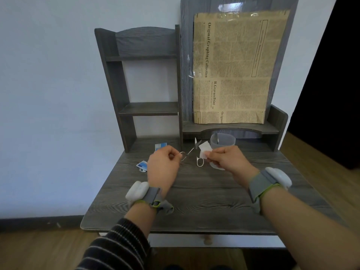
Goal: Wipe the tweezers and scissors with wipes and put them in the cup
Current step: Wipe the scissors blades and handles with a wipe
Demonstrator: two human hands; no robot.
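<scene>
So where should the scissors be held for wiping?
By a finger ring, from the near left, as the left hand does: the scissors are spread open with blades pointing away toward the cup, leaving them free for the wipe in the right hand.

Background: pale bluish-white painted wall (48,94), evenly lit, with a dark skirting board (39,219) at its foot, a light brown wood-plank floor (35,250) below, and a black surface (331,84) at far right. Against the wall stands a dark grey wood-grain desk (194,203) with a white front drawer (175,240) and a round wooden knob (208,241). At the desk's rear is a matching dark grey open shelf unit (124,94) with two shelves at left; at right, a tall back panel (186,55) carries a tan newspaper-print sheet (233,65) under glossy clear film, above a low arched shelf (229,128).
</scene>
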